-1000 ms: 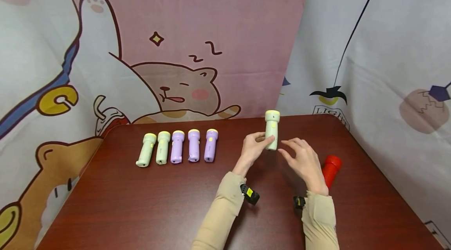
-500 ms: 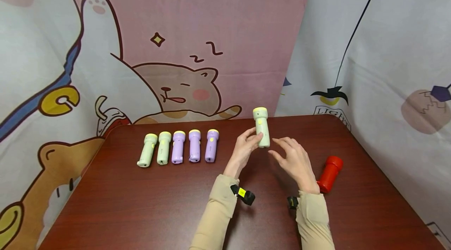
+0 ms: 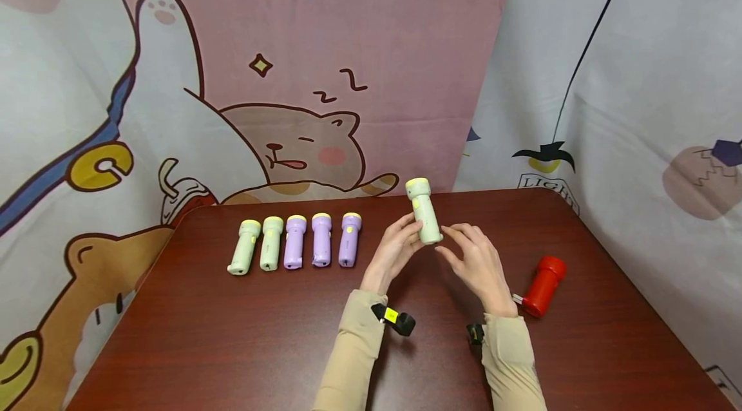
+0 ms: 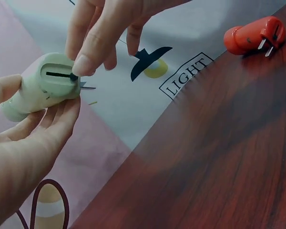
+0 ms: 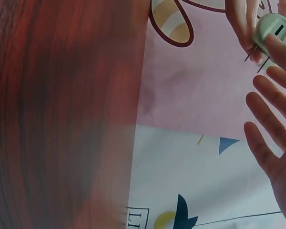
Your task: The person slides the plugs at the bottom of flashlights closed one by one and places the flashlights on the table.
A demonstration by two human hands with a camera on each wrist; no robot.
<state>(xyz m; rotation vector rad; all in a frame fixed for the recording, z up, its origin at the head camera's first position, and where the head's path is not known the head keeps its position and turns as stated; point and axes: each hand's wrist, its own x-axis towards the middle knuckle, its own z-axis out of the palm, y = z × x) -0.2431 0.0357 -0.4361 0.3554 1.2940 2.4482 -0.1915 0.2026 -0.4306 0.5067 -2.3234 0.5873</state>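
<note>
My left hand grips a pale green flashlight with a yellow rim, raised above the table and tilted with its head up. In the left wrist view the base of the flashlight shows a dark slot. At that base is the thumb of my right hand; its other fingers are spread and fairly straight in the right wrist view. Thin metal plug prongs stick out from the base there. How firmly the thumb presses cannot be told.
A red flashlight with plug prongs out lies right of my right hand. To the left, two pale green flashlights and three purple flashlights lie in a row on the brown table. Printed cloth hangs behind.
Both hands and the green flashlight have moved left, and the flashlight now leans leftward at its head. The right hand has come up to its base. More of the red flashlight shows.
</note>
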